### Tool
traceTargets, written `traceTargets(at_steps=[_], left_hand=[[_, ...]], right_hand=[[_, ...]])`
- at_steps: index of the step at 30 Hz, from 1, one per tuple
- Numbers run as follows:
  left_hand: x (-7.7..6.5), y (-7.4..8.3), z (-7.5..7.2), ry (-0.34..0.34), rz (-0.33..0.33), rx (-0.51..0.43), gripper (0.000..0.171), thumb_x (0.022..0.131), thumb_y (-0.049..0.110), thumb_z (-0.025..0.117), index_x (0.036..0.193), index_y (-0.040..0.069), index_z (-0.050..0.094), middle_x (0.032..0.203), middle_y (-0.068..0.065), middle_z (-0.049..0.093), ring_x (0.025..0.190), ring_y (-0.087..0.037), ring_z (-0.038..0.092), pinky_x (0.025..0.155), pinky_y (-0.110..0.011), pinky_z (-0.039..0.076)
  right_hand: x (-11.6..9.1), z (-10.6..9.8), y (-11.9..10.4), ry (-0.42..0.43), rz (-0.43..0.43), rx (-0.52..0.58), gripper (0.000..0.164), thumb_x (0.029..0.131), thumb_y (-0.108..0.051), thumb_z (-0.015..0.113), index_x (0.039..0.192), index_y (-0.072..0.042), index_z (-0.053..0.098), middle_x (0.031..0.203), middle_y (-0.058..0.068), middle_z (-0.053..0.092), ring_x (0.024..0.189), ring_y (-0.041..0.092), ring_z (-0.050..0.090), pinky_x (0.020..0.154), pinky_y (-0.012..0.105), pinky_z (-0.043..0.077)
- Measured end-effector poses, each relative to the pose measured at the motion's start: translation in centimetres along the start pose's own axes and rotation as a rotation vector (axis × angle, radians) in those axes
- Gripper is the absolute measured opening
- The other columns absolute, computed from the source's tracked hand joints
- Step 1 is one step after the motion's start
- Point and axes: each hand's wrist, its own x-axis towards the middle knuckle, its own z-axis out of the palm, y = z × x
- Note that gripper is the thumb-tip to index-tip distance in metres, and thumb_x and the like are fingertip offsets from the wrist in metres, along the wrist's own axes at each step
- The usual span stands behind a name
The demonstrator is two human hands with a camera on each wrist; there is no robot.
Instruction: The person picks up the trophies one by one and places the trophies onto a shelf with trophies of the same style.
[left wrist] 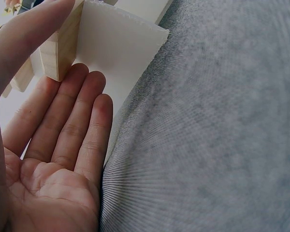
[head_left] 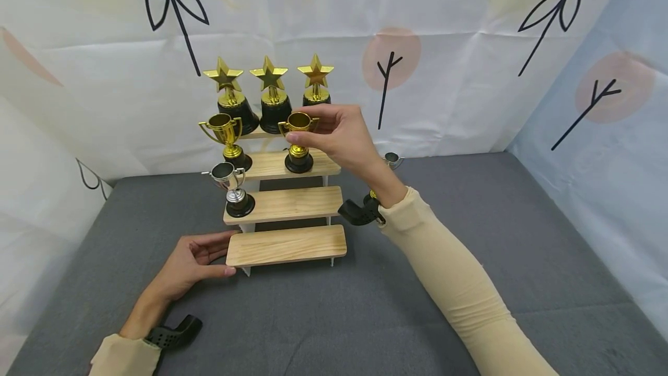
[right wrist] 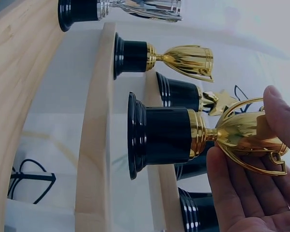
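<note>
My right hand (head_left: 334, 132) pinches a gold trophy cup (right wrist: 246, 133) by its bowl, thumb on one side and fingers on the other. The cup is upright, and its black base (head_left: 299, 160) overlaps the second-highest step of a wooden display stand (head_left: 287, 246). In the right wrist view a gap shows between that base and the step edge (right wrist: 94, 135). At the left end of the lowest step, my left hand (head_left: 185, 266) rests with straight fingers touching the board end (left wrist: 63, 53), its thumb near the front corner.
Gold star trophies (head_left: 268, 77) line the top step. Another gold cup (head_left: 224, 129) stands left on the step below, and a silver cup (head_left: 227, 176) below that. Behind my right wrist, a silver cup (head_left: 392, 159) is partly hidden on the grey table (head_left: 443, 190). A printed cloth (head_left: 454, 91) hangs behind.
</note>
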Motion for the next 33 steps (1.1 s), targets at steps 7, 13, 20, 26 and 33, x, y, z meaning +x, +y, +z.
traceTargets(at_steps=[7, 13, 20, 26, 33], left_hand=[[0.0, 0.0, 0.0, 0.0, -0.003, -0.011, 0.065, 0.077, -0.02, 0.076, 0.134, -0.026, 0.046, 0.129, 0.006, 0.067, 0.117, -0.012, 0.065, 0.097, -0.025, 0.055], [0.0, 0.0, 0.0, -0.009, -0.001, -0.024, 0.065, 0.077, -0.02, 0.075, 0.135, -0.025, 0.046, 0.13, 0.005, 0.066, 0.117, -0.012, 0.065, 0.097, -0.026, 0.055], [0.1, -0.2, -0.1, -0.012, -0.003, -0.024, 0.065, 0.077, -0.02, 0.075, 0.136, -0.024, 0.046, 0.131, 0.005, 0.066, 0.118, -0.013, 0.065, 0.097, -0.026, 0.055], [0.0, -0.2, -0.1, -0.012, -0.006, -0.031, 0.065, 0.077, -0.02, 0.075, 0.136, -0.023, 0.047, 0.131, 0.005, 0.066, 0.118, -0.013, 0.065, 0.097, -0.026, 0.055], [0.0, 0.0, -0.1, -0.009, -0.003, -0.027, 0.065, 0.077, -0.02, 0.075, 0.135, -0.025, 0.046, 0.13, 0.005, 0.066, 0.117, -0.012, 0.065, 0.096, -0.026, 0.055]], right_hand=[[0.4, 0.3, 0.4, 0.0, 0.009, -0.012, 0.044, 0.084, -0.002, 0.082, 0.126, 0.004, 0.068, 0.103, 0.015, 0.075, 0.089, 0.023, 0.074, 0.08, 0.036, 0.062], [0.6, 0.5, 0.5, 0.001, 0.018, -0.006, 0.043, 0.085, -0.001, 0.082, 0.125, 0.006, 0.068, 0.103, 0.015, 0.075, 0.088, 0.022, 0.074, 0.079, 0.036, 0.062], [0.7, 0.7, 0.8, 0.022, 0.03, -0.002, 0.04, 0.085, 0.0, 0.081, 0.123, 0.006, 0.069, 0.103, 0.016, 0.075, 0.087, 0.022, 0.073, 0.076, 0.033, 0.062], [0.8, 1.0, 0.9, 0.056, 0.048, 0.003, 0.042, 0.085, -0.001, 0.081, 0.124, 0.005, 0.069, 0.103, 0.016, 0.075, 0.087, 0.022, 0.073, 0.074, 0.037, 0.061], [0.8, 1.4, 1.4, 0.079, 0.032, 0.012, 0.042, 0.086, -0.001, 0.08, 0.125, 0.006, 0.068, 0.1, 0.018, 0.075, 0.085, 0.022, 0.073, 0.077, 0.047, 0.061]])
